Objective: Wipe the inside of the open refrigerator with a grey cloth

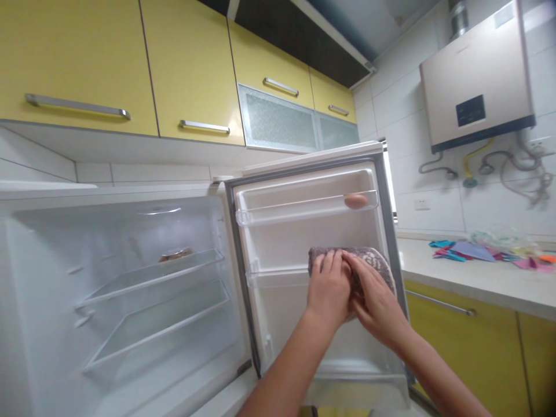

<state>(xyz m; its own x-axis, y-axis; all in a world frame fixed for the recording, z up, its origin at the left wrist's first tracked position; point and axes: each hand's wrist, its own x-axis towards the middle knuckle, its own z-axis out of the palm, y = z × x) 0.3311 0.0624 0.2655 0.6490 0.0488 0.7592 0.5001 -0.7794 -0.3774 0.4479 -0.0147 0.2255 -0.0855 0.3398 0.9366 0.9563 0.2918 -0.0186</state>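
Note:
A folded grey-brown patterned cloth point(377, 259) is held up in front of the open fridge door point(286, 243). My left hand point(330, 286) grips it with bent fingers over its front. Close beside, my right hand point(376, 295) is closed on the cloth's right part, its fingertips meeting the left hand's. Both hands hide much of the cloth and part of the middle door shelf point(278, 279). On the top door shelf point(295, 209) a brown egg point(356, 201) lies near the right end.
Inside the fridge at left are glass shelves point(165, 315); a small packet point(175, 255) sits on the upper one. Yellow cabinets point(191, 69) hang above. At right, a counter point(417, 263) bears colourful cloth pieces point(473, 250), below a water heater point(478, 81).

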